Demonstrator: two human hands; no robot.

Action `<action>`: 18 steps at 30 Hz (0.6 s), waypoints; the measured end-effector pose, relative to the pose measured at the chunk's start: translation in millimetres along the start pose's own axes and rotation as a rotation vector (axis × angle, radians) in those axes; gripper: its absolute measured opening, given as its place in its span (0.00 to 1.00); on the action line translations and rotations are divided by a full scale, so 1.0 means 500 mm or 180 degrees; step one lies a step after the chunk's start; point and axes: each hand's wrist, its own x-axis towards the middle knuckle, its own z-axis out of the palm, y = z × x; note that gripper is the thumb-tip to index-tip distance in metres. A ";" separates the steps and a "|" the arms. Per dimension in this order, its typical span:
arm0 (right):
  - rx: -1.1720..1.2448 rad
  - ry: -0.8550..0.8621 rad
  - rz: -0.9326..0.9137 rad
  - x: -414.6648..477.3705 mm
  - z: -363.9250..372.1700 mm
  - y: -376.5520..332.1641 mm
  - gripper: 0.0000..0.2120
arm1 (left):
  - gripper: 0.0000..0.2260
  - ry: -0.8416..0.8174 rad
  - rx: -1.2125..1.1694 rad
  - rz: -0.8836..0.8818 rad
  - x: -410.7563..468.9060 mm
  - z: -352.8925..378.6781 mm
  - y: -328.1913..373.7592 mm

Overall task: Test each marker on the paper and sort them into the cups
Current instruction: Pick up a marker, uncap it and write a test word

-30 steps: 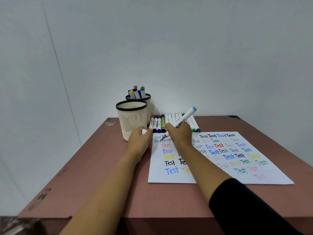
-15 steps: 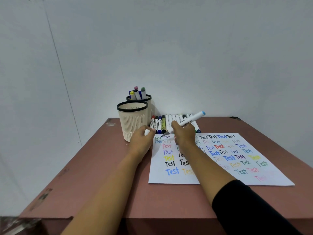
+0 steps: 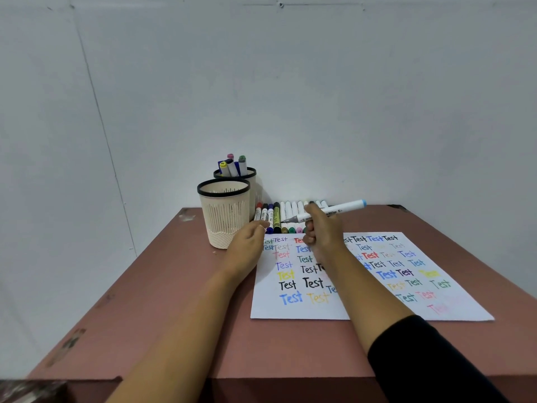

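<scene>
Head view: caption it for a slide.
Right hand holds an uncapped marker near the paper; left hand pinches its cap.

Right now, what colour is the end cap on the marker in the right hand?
Light blue, on the white-barrelled marker gripped by the right hand; head view.

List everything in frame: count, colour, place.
Reddish-brown table: 1, under everything.
White paper sheet: 1, covered in coloured "Test" words, table's right half.
Cream slotted plastic cup with black rim: 1, left of paper, no markers visible.
Second matching cup: 1, behind it.
Standing markers: about five, in second cup.
Flat row of markers: roughly a dozen, mixed colours, beyond paper.
White marker with light-blue end: 1, uncapped, in right hand.
Small pale cap: 1, apparently pinched by left fingers.
Left hand: beside near cup.
Right hand: above paper's far edge.
</scene>
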 end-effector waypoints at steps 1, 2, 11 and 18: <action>0.0022 -0.0024 0.0000 0.000 -0.001 -0.001 0.13 | 0.14 -0.0045 0.0052 0.0086 0.000 0.000 -0.001; 0.0014 -0.0069 -0.0002 -0.001 -0.002 -0.002 0.13 | 0.14 -0.0084 0.0121 0.0166 0.000 0.001 -0.003; -0.0247 -0.0436 -0.0046 -0.008 0.003 0.003 0.13 | 0.05 -0.0011 0.0003 0.0136 -0.001 0.000 -0.003; -0.0484 -0.0832 0.0156 -0.019 0.006 0.006 0.11 | 0.05 -0.0141 -0.0053 0.0260 -0.002 -0.001 0.000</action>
